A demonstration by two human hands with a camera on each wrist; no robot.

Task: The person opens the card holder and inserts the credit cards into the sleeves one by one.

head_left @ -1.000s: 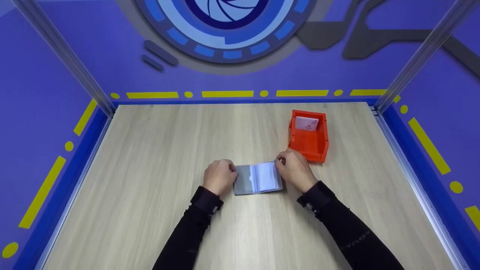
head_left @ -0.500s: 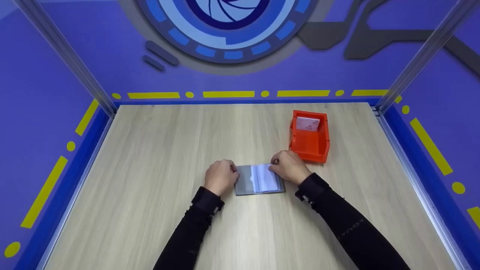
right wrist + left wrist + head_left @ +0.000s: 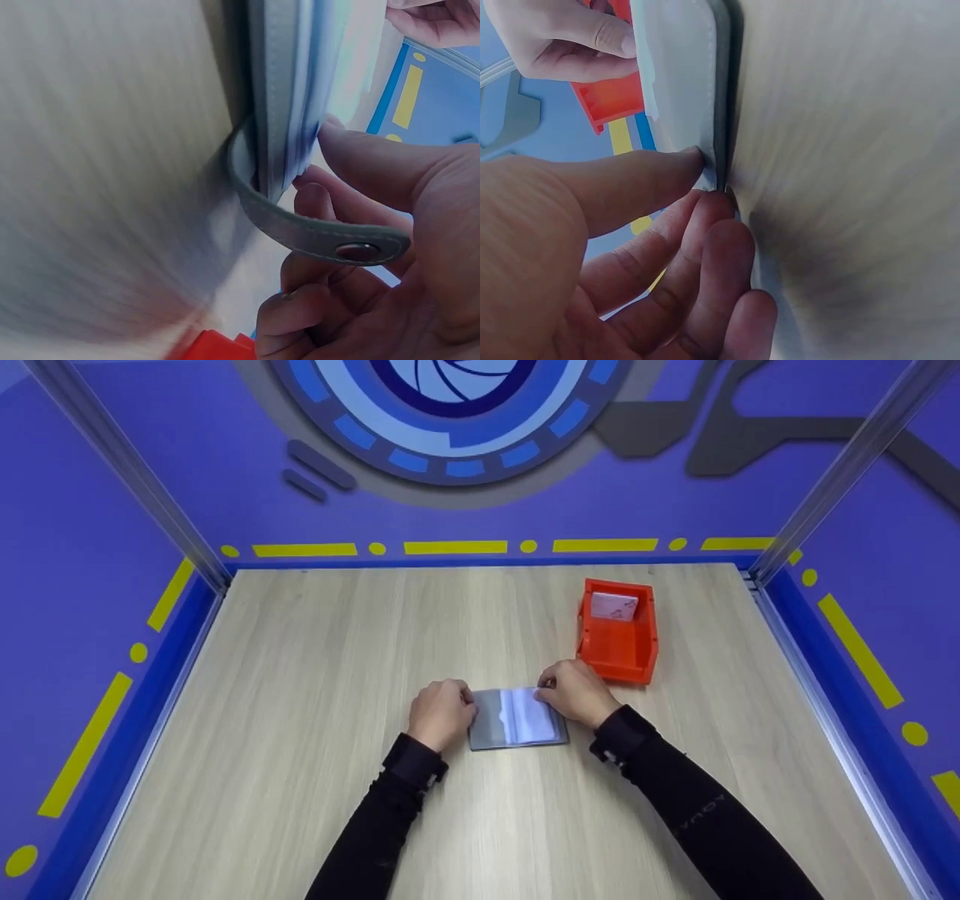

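The grey holder [image 3: 487, 720], stitched and round-cornered, lay spread on the wood-grained bench [image 3: 337, 660], just below the head view's centre. The left hand [image 3: 440, 714] pinched its left edge, thumb against bent fingers; the right hand [image 3: 581, 692], fingers curled, pinched the glossy sleeves [image 3: 530, 720] near their upper right corner. In the right wrist view, a curved strap [image 3: 289, 225] ended in a round metal snap [image 3: 357, 251]. The boxy red bin [image 3: 615, 646], upper right, held a pink card [image 3: 614, 606].

This looks like a lab's work booth: printed purple panels [image 3: 480, 529] with yellow dashes [image 3: 455, 547] enclose a wood-grain bench [image 3: 337, 645] on three sides, metal posts [image 3: 127, 465] stand at its back corners, and metal rails [image 3: 846, 769] edge its sides.
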